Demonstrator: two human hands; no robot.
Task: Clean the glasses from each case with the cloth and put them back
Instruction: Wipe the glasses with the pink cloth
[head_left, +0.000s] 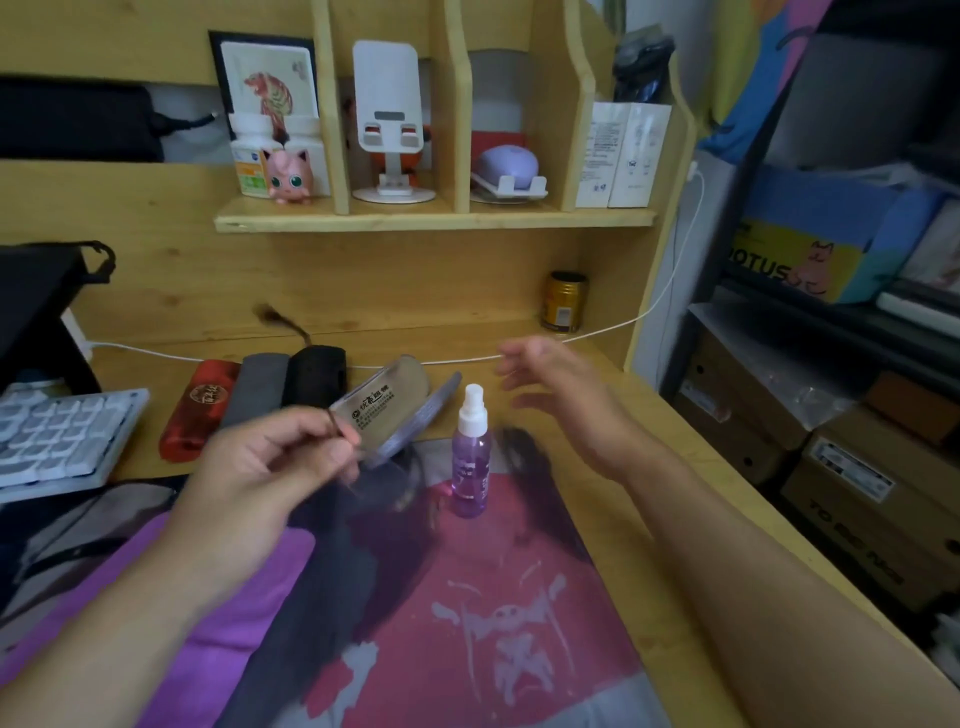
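The one camera sat on my head, wide-angled, looking forward and down over the desk (649, 467) from close above. It faced the desk's back edge and the shelf (436, 218) above it; my forearms entered from the near edge.

In my left hand (270, 462) I pinch the thin dark-framed glasses (358, 467) by one temple; they hang blurred above the near edge of the open case (lens detail cannot be made out). The open clamshell case (387, 410) has a beige lining printed with dark characters and lies tilted on the wooden desk (649, 467), its grey lid spread toward the purple spray bottle. Three closed cases lie side by side behind it, touching: a glossy red hard case (200, 410), a grey fabric case (257, 387) and a black case (314, 376). My right hand (550, 389) hovers with fingers spread, holding nothing.
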